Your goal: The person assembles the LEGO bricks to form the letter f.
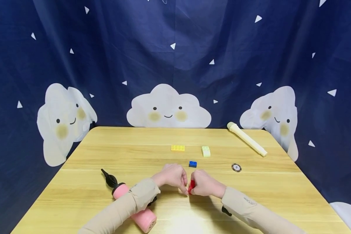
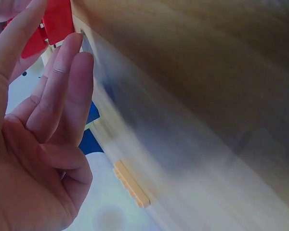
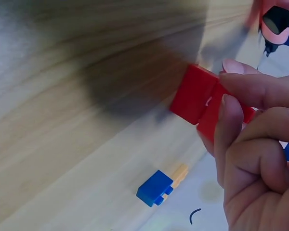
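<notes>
Two red toy bricks [image 3: 192,94] meet edge to edge with a narrow gap between them, just above the wooden table. My right hand [image 1: 206,183] pinches them between thumb and fingers, its other fingers curled toward the palm. From the left, my left hand [image 1: 172,175] reaches in, thumb and a fingertip at the red bricks' edge; its remaining fingers stretch loosely below in the left wrist view. Overlapping fingers hide part of the red bricks [image 2: 58,21]. Just beyond both hands lies a small blue brick [image 1: 192,164], its studs facing sideways in the right wrist view.
Farther back lie a yellow studded brick [image 1: 177,148] and a pale green-and-white brick [image 1: 206,151]. A round chip [image 1: 236,167] and a cream stick-shaped microphone [image 1: 247,139] are on the right. The pink hand pump [image 1: 144,219] with black nozzle lies partly under my left forearm.
</notes>
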`<action>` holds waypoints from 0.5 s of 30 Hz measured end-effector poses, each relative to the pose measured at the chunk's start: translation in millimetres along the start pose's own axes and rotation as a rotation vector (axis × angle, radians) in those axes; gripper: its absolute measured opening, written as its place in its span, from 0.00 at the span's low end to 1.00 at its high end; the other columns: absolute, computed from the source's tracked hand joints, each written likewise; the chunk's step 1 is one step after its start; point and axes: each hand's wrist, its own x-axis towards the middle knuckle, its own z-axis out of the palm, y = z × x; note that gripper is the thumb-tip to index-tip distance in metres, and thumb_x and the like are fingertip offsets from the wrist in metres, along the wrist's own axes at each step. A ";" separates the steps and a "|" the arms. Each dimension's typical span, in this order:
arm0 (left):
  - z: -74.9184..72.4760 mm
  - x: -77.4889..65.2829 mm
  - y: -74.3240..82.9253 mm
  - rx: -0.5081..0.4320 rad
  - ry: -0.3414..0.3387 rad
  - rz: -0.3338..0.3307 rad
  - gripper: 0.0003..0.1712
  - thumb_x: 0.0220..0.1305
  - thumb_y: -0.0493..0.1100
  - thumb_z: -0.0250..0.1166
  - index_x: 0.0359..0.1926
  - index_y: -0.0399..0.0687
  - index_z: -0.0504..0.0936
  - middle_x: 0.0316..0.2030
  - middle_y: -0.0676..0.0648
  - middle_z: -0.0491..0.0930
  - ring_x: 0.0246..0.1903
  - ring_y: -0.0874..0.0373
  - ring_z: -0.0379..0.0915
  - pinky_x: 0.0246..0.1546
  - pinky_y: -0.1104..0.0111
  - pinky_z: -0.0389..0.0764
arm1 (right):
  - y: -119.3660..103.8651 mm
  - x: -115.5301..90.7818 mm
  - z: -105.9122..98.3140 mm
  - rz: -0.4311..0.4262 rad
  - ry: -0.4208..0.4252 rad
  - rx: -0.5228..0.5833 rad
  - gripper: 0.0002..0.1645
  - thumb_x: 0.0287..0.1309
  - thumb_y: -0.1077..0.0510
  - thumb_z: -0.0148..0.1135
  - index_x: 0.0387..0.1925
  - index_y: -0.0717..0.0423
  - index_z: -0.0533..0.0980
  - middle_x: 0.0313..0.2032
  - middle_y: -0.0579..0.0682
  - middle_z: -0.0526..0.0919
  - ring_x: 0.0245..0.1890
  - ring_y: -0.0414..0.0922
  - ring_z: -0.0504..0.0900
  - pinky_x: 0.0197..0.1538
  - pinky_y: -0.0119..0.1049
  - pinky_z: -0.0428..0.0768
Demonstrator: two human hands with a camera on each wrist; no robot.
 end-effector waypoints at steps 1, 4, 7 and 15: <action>0.4 0.2 -0.4 -0.007 0.003 0.003 0.17 0.29 0.62 0.80 0.22 0.67 0.83 0.15 0.71 0.77 0.23 0.75 0.69 0.24 0.74 0.67 | -1.2 0.9 -0.6 -0.001 -0.003 -0.007 0.09 0.35 0.69 0.68 0.15 0.56 0.75 0.12 0.40 0.73 0.13 0.30 0.64 0.17 0.23 0.65; 1.9 1.0 -1.2 -0.028 0.007 0.014 0.16 0.31 0.62 0.80 0.21 0.68 0.83 0.16 0.71 0.78 0.23 0.76 0.69 0.25 0.74 0.67 | -3.6 2.8 -2.4 0.017 -0.026 0.009 0.11 0.34 0.70 0.68 0.12 0.56 0.74 0.11 0.39 0.70 0.11 0.31 0.63 0.16 0.22 0.63; 3.1 1.8 -1.9 -0.046 0.006 0.023 0.16 0.31 0.62 0.80 0.23 0.68 0.84 0.17 0.71 0.80 0.25 0.77 0.70 0.26 0.74 0.66 | -4.2 3.7 -2.9 0.046 -0.047 0.043 0.12 0.35 0.71 0.69 0.12 0.57 0.73 0.11 0.39 0.69 0.11 0.32 0.63 0.16 0.22 0.62; 4.6 3.6 -4.8 0.000 0.001 0.046 0.19 0.29 0.64 0.79 0.26 0.69 0.85 0.17 0.71 0.80 0.23 0.78 0.69 0.22 0.75 0.66 | 3.5 2.4 3.8 0.065 -0.006 0.112 0.10 0.34 0.67 0.73 0.21 0.61 0.77 0.14 0.41 0.75 0.12 0.31 0.68 0.17 0.23 0.69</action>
